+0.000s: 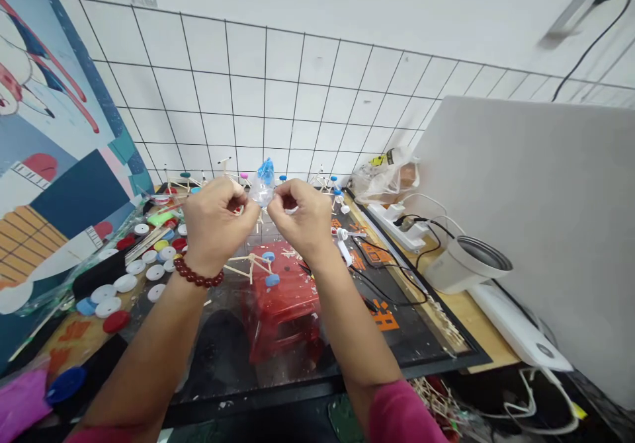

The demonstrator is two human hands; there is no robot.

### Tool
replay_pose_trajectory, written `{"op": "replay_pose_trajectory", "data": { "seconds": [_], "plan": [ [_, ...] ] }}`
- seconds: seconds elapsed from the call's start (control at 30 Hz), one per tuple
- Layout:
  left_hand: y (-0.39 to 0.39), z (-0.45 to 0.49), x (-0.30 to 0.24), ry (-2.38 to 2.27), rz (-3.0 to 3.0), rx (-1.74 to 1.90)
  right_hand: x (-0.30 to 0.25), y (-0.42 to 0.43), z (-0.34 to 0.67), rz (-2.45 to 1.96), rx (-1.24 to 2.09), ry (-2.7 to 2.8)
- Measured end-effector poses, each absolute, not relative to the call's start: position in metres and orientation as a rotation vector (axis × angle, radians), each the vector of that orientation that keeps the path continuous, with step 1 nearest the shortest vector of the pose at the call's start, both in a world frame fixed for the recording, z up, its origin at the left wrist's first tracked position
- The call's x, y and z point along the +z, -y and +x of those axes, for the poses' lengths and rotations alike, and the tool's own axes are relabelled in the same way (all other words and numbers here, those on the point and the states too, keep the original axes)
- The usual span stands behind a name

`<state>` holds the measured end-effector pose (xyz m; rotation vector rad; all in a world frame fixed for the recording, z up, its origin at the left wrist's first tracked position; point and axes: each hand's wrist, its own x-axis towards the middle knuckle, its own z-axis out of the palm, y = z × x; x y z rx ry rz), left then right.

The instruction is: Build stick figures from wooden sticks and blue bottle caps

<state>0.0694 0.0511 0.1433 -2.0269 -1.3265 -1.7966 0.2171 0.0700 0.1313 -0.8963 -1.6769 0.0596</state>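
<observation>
A small clear plastic bag [262,192] with something blue inside is raised in front of me above the table. My left hand [214,221] pinches one side of it between thumb and fingers. On the other side, my right hand [306,218] is pinching it too. What the blue contents are, I cannot make out. Below my hands, a wooden-stick frame with blue wheels [252,267] rests on the tabletop, over the red stool [282,284]. More stick frames with coloured wheels [327,185] stand near the back wall.
Loose bottle caps [126,283], mostly white with some red, lie at the left beside thin sticks. A glue gun [343,244] and dark cables are at right. Farther right are a power strip [397,226], a whitish pot [459,268] and a plastic bag [381,182].
</observation>
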Motion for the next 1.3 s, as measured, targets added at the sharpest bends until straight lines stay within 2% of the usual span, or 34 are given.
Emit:
{"op": "replay_pose_trajectory", "data": {
  "seconds": [0.23, 0.4, 0.57, 0.73, 0.9, 1.03, 1.2, 1.3],
  "plan": [
    [-0.048, 0.078, 0.138, 1.081, -2.193, -1.664, 0.132, -0.079, 0.235, -0.726, 0.358, 1.822],
    [-0.044, 0.078, 0.143, 1.083, -2.232, -1.699, 0.132, -0.083, 0.234, -0.790, 0.473, 1.638],
    [-0.049, 0.069, 0.147, 1.143, -2.239, -2.253, 0.138, -0.081, 0.238, -0.664, 0.846, 1.484],
    [-0.054, 0.067, 0.147, 1.287, -2.619, -2.809, 0.140, -0.081, 0.249, -0.601, 1.025, 1.525],
    [-0.052, 0.073, 0.149, 1.205, -2.247, -3.058, 0.132, -0.090, 0.244, -0.565, 1.139, 1.446],
    [-0.052, 0.068, 0.148, 1.288, -2.069, -2.933, 0.131, -0.089, 0.239, -0.631, 1.080, 1.513],
    [-0.048, 0.063, 0.146, 1.342, -2.169, -2.413, 0.135, -0.082, 0.238, -0.604, 0.826, 1.584],
    [-0.047, 0.068, 0.146, 1.317, -2.307, -2.422, 0.136, -0.083, 0.240, -0.634, 0.763, 1.565]
  ]
}}
